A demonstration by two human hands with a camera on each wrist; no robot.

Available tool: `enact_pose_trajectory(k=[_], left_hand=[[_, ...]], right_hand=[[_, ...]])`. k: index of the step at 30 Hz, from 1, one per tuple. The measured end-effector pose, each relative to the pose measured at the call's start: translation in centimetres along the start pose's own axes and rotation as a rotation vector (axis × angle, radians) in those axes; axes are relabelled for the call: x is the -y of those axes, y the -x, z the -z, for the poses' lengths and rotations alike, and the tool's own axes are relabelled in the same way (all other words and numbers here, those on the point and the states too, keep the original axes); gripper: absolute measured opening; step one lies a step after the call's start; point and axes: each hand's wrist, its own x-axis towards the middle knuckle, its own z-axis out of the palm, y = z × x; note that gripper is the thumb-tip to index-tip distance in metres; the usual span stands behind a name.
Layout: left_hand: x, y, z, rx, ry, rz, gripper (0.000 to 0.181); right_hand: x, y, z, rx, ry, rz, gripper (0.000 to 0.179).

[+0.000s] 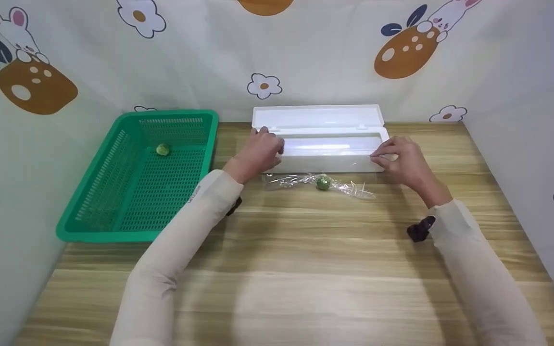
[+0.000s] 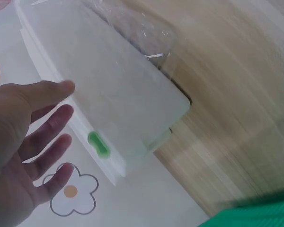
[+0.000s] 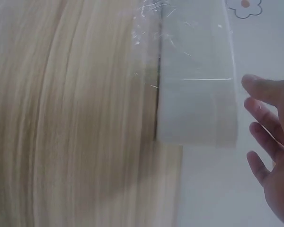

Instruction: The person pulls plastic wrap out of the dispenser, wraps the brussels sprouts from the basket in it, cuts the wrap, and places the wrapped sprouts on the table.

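Both Ends Needed Equal Care

The wood-grain surface (image 1: 325, 269) lay beneath everything. Between 10 and 11 o'clock on it stood the green basket (image 1: 108, 237). Straight ahead, at 12, sat the long white box (image 1: 325, 164), its lid (image 1: 315, 116) raised at the far side and a shiny roll (image 1: 330, 145) inside.

At opposite ends of it were my hands. The left hand (image 1: 257, 150) was at the box's 9 o'clock, fingers loosely bent and parted. The right hand (image 1: 404, 161) was near its 4 o'clock, thumb and forefinger close together; I could not tell whether they pinched anything.

Just off the box's 6 o'clock lay a crumpled strip of clear film (image 1: 289, 181), with a small green ball (image 1: 323, 182) at its middle. A second green ball (image 1: 163, 149) sat inside the basket, toward its 1 o'clock.

The step in hand seemed to be managing film along the box's near edge. To do it well, I judged, both hands had to move level and at one pace, with light sideways tension so the film would not fold on itself.
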Motion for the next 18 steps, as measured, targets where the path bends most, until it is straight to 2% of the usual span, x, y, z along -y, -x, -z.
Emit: enact_pose_trajectory(k=[3, 5, 10, 14, 18], left_hand=[[-0.8, -0.4, -0.4, 0.012, 0.095, -0.023, 0.036], [-1.4, -0.8, -0.7, 0.008, 0.126, -0.035, 0.042], [-2.3, -1.6, -0.9, -0.006, 0.176, -0.047, 0.03], [-2.5, -1.6, -1.1, -0.002, 0.175, -0.077, 0.015], [-2.7, -1.0, -1.4, 0.02, 0.177, -0.115, 0.019]], right_hand=[[0.6, 0.3, 0.4, 0.01, -0.059, 0.012, 0.008], [1.0, 0.4, 0.6, 0.014, -0.093, 0.012, 0.008], [1.7, 0.6, 1.0, 0.03, -0.131, -0.004, 0.008], [1.5, 0.9, 1.3, 0.037, -0.128, -0.016, 0.009], [1.1, 1.4, 1.5, 0.037, -0.13, -0.02, 0.008]])
